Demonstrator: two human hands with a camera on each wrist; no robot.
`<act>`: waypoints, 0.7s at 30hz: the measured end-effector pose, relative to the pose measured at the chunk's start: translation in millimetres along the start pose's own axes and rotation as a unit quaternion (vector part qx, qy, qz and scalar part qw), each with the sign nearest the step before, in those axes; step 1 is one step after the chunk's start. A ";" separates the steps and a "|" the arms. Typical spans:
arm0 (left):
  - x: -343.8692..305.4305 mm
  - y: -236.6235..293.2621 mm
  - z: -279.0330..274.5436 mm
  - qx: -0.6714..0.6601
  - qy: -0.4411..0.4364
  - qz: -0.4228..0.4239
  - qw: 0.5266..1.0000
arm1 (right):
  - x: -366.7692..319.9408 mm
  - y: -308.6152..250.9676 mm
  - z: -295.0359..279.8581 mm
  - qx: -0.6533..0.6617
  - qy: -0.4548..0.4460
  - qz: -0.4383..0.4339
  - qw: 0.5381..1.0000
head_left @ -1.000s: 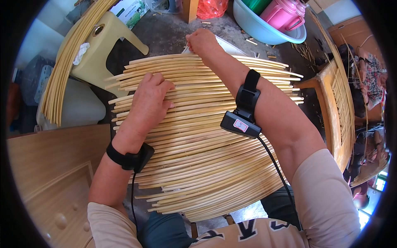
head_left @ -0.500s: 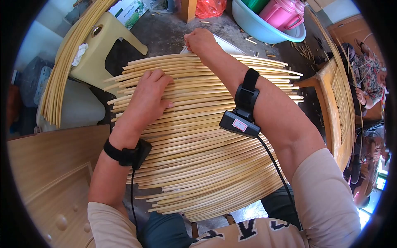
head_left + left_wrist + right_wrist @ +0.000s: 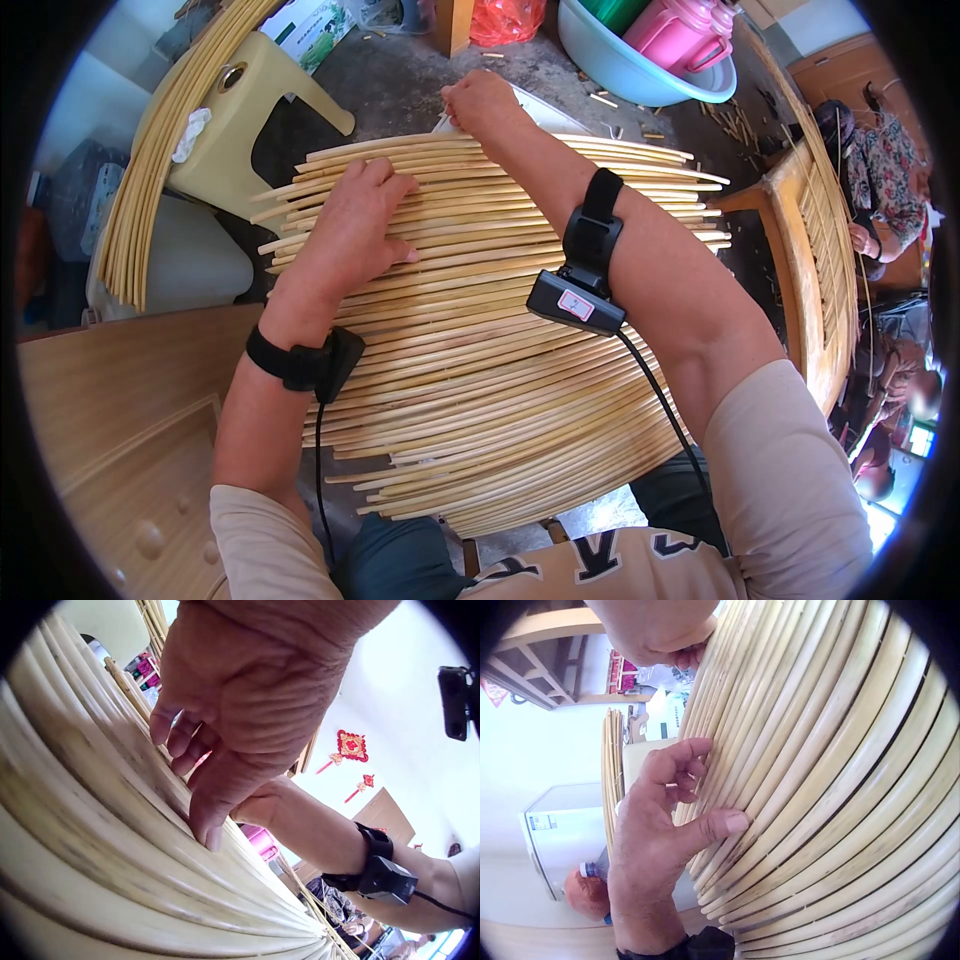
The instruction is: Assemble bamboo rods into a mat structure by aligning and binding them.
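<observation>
A broad curved mat of pale cane rods (image 3: 480,300), laid side by side, spreads in front of my body. My left hand (image 3: 350,235) rests on its left part in the head view. The left thumb (image 3: 735,823) lies on the rods, apart from the loosely bent fingers, as the right wrist view shows. My right hand (image 3: 487,108) reaches across to the mat's far edge, its fingers curled down above a white tray (image 3: 545,108). Its fingertips are mostly hidden, and I cannot tell whether they pinch anything.
A beige stool (image 3: 225,130) bears a bundle of long rods (image 3: 165,180) at the left. Beyond the mat stands a blue basin (image 3: 640,85) with a pink jug (image 3: 680,35). A wooden frame (image 3: 800,270) is at the right, near another person (image 3: 890,180). Cut pieces litter the floor.
My left hand has slid slightly left and away from me over the rods, its fingers now spread farther from the thumb. The right hand has stayed at the far edge.
</observation>
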State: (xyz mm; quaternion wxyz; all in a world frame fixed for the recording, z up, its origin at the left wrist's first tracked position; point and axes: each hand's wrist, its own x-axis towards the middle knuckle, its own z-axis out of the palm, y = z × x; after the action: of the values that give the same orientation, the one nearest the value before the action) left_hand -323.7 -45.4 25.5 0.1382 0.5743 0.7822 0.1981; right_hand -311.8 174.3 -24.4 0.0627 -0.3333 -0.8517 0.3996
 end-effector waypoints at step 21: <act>11.6 -4.8 -6.3 0.018 -0.020 0.042 0.999 | -2.1 -1.4 -1.2 0.015 0.007 0.000 1.000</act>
State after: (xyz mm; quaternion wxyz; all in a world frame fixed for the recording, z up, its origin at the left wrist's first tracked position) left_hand -334.0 -36.5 28.9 0.1350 0.6129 0.7579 0.1782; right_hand -310.4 173.1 -22.2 0.0731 -0.3352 -0.8452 0.4098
